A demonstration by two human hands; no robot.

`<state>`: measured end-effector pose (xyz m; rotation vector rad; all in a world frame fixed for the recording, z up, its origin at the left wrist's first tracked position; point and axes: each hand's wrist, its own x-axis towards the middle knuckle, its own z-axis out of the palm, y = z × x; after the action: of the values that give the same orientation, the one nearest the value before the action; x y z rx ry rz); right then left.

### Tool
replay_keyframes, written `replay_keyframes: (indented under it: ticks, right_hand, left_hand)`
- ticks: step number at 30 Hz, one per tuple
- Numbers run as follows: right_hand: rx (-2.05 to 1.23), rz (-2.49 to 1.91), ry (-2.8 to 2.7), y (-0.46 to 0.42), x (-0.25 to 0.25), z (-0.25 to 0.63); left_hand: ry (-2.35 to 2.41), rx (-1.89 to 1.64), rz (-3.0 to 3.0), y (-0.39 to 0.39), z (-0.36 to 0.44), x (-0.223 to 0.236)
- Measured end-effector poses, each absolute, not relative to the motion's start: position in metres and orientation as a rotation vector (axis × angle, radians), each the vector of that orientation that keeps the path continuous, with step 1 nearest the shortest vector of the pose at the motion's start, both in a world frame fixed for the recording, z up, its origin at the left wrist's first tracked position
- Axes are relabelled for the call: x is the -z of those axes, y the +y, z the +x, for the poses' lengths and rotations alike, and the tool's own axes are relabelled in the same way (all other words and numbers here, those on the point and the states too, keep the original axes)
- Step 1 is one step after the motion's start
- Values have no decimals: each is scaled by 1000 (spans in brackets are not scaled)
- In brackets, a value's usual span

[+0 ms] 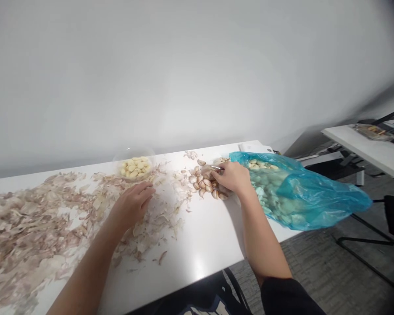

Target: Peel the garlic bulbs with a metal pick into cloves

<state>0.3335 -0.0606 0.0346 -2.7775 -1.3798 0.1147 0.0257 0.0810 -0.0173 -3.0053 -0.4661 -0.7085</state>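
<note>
Nearest, left hand [131, 205]: fingers loosely open, empty, among garlic skins [151, 229]. Right hand [233, 176]: fingers closed on small blade [217, 168], unpeeled garlic cloves [203, 184] directly beneath. Beyond, peeled cloves [134, 167] in clear bowl [134, 151]; blue plastic bag [302, 197].

Garlic peels [36, 232] lie across the left of a white table [203, 245], around the left hand [131, 205]. A bowl of peeled cloves [134, 168] stands at the far edge. Unpeeled cloves [205, 183] and a blue plastic bag [298, 192] block the right hand's [233, 176] way right. White tabletop opens nearer, beside the right forearm [259, 232].
</note>
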Motion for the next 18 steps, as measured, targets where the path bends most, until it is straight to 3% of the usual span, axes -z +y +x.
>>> replay_keyframes:
  ticks: [18]
  right_hand:
    - [62,-2809,-1410,-54,-33,326]
  left_hand:
    - [-442,737,-3000,81,27,16]
